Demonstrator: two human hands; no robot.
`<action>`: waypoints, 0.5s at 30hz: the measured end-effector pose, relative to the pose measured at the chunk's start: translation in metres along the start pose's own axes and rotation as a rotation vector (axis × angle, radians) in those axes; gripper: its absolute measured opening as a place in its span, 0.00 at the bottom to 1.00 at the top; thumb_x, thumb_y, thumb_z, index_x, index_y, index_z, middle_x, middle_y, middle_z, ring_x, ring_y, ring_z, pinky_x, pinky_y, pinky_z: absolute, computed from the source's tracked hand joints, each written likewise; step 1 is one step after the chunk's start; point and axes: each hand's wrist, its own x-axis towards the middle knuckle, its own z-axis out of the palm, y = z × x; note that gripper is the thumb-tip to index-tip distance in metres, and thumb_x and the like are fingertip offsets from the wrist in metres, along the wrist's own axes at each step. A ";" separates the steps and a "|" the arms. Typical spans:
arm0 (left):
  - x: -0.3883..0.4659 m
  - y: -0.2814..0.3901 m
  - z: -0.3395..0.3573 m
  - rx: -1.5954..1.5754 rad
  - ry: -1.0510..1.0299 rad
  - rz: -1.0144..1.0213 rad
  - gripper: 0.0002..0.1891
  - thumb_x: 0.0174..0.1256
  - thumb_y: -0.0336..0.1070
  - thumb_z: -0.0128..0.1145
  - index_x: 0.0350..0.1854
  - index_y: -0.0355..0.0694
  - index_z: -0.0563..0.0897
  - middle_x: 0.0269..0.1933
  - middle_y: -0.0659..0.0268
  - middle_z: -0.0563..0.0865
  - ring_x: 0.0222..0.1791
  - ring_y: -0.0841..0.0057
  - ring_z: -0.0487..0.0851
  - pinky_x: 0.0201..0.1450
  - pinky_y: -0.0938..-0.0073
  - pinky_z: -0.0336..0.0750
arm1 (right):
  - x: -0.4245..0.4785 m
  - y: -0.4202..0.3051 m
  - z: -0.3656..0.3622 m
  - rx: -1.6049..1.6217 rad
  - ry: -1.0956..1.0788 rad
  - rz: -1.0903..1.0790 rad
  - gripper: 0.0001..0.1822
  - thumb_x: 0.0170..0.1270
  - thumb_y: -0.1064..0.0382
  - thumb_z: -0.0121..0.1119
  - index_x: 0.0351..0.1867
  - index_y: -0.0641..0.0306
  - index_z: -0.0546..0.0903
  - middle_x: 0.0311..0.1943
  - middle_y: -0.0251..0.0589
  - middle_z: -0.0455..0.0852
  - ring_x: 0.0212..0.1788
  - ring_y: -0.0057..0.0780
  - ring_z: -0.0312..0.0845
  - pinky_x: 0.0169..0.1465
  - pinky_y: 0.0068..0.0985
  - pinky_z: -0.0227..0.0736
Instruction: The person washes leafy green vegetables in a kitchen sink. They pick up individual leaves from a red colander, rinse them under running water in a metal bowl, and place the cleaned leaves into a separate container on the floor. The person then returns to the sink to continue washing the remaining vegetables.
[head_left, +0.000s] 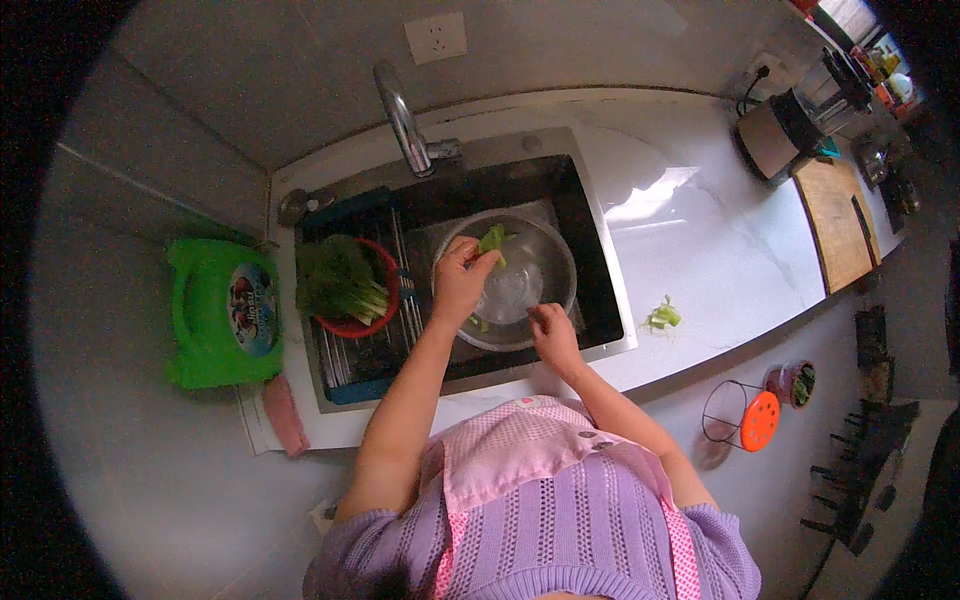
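Note:
My left hand (461, 279) pinches a small piece of green leafy vegetable (493, 241) above a round metal basin (564, 259). The basin sits in the dark sink (581, 225) and looks to hold clear water. My right hand (555, 334) is at the basin's near right rim with its fingers curled; whether anything is in them cannot be seen. A bit of green (480, 324) lies inside the basin's near left edge. On the left, a red basket (390, 277) full of leafy greens (341, 277) rests on a drying rack (409, 300) over the sink.
A chrome faucet (405, 124) rises behind the sink. Vegetable trimmings (663, 315) lie on the white counter (720, 240) at right. Farther right are a wooden cutting board (832, 217) and a blender (780, 135). A green plastic board (202, 315) stands left; an orange stool (760, 421) is on the floor.

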 end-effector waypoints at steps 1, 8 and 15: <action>0.001 0.000 -0.001 0.039 0.007 0.041 0.08 0.51 0.30 0.61 0.29 0.30 0.78 0.31 0.64 0.77 0.30 0.77 0.76 0.35 0.78 0.70 | 0.000 0.005 0.002 -0.023 0.006 -0.020 0.12 0.56 0.68 0.52 0.43 0.64 0.77 0.42 0.49 0.74 0.44 0.48 0.73 0.47 0.35 0.69; 0.003 0.013 -0.005 0.076 0.046 0.132 0.09 0.49 0.29 0.63 0.29 0.29 0.77 0.32 0.62 0.77 0.31 0.72 0.77 0.35 0.77 0.71 | -0.001 0.013 0.010 -0.022 0.139 -0.141 0.08 0.56 0.70 0.52 0.37 0.67 0.78 0.36 0.50 0.75 0.39 0.47 0.74 0.42 0.32 0.69; 0.003 0.015 -0.004 0.094 0.053 0.117 0.09 0.48 0.29 0.63 0.28 0.29 0.78 0.32 0.60 0.78 0.31 0.71 0.78 0.34 0.76 0.71 | -0.001 0.013 0.009 0.002 0.074 -0.043 0.10 0.54 0.70 0.51 0.39 0.65 0.76 0.41 0.48 0.74 0.44 0.48 0.73 0.48 0.35 0.68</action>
